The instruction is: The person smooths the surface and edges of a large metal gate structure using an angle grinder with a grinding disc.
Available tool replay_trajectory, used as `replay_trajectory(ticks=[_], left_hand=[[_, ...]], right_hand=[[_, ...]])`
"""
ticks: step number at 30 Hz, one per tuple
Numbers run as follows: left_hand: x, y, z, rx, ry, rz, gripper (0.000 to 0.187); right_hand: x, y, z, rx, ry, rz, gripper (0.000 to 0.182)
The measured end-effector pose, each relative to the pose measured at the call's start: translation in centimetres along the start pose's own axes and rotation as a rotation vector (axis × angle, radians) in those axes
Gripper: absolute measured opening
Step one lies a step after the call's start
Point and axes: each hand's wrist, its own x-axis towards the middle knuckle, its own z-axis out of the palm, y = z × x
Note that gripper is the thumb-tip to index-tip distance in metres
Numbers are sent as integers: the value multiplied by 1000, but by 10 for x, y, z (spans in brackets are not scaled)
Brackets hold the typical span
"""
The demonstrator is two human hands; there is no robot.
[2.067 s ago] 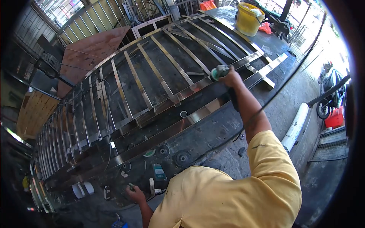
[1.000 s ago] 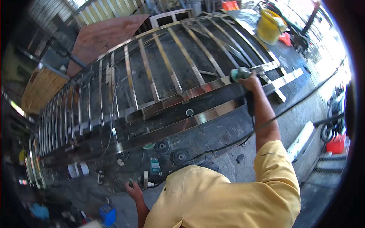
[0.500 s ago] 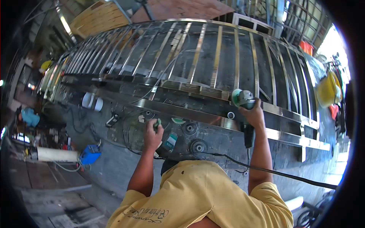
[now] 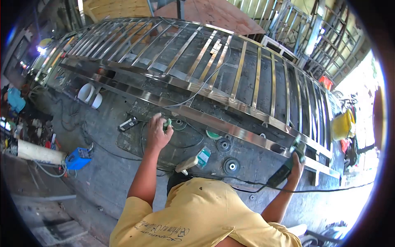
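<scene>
My right hand [image 4: 296,166] is wrapped around a dark green angle grinder [image 4: 280,174], whose disc end [image 4: 298,146] points away from me over the right part of the near rail. That rail belongs to a shiny metal frame [image 4: 230,126] with many parallel bars, lying across the work surface. Further left, my left hand [image 4: 158,133] pinches a small green lump [image 4: 167,123] between thumb and fingers. Near it lie a black-and-white tool [image 4: 128,124], a green disc [image 4: 212,135], two dark round discs [image 4: 231,166], a teal packet [image 4: 203,157] and a cream-coloured bar [image 4: 187,164].
The grinder's black cord [image 4: 329,189] runs across in front of my body to the right. A thin cable [image 4: 205,82] drapes over the frame. Leftward are a white bucket [image 4: 87,94] and a blue box [image 4: 78,159]; a yellow bucket [image 4: 344,126] hangs at the right.
The view has turned, shifting the frame. My right hand has brought the grinder nearer to me and rightward along the frame, and tilted it. My left hand's fingers have spread a little around the green lump.
</scene>
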Motion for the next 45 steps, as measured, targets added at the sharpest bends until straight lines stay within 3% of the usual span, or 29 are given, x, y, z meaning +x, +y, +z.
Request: replay_trajectory(ticks=[2,5,8,9,10,16,19,21,23,24,25,28,29,31,33,36,39,42,45], left_hand=[[20,-24,-3,24,-75,8,31],[46,-52,-4,25,-219,55,28],[67,-49,-15,120,-521,82,29],[67,-48,-12,153,-513,125,32],[66,-50,-7,131,-506,130,31],[73,-52,20,-174,-456,-4,23],[105,-51,-18,-165,-508,-89,25],[136,-90,-40,-133,-357,-52,26],[174,-122,-69,-148,-135,-232,22],[185,-172,-63,-147,48,-320,23],[198,-197,-76,-110,21,-439,25],[192,-173,-76,50,368,-476,24],[181,-134,-80,-215,205,-535,25],[136,-108,-43,-413,23,-390,32],[95,-34,-47,-689,-297,-547,45],[41,-2,-26,-1372,-647,-813,32],[20,-5,-23,-1686,-886,-837,23],[34,-10,-47,-1813,-997,-814,23],[38,-25,-45,-1793,-990,-730,19]], right_hand=[[-34,7,-49,-10,58,-75,49],[-101,37,-120,179,278,43,59],[-192,42,-164,164,529,357,66],[-222,45,-169,94,587,372,66],[-244,64,-187,213,554,316,64],[-336,100,-190,10,430,335,60],[-352,97,-154,58,374,370,56],[-360,95,-134,61,314,379,55],[-371,78,-114,59,251,420,57],[-374,99,-123,59,219,402,58],[-378,91,-115,90,162,420,62],[-390,46,-66,163,25,399,76],[-391,34,-49,180,-14,378,80],[-391,25,-17,195,-3,306,88],[-387,12,21,210,-16,240,92],[-375,-4,80,209,-50,155,88],[-364,-29,145,136,-88,94,86],[-358,-43,201,44,-152,9,89],[-368,-73,246,-321,-194,-50,96]])
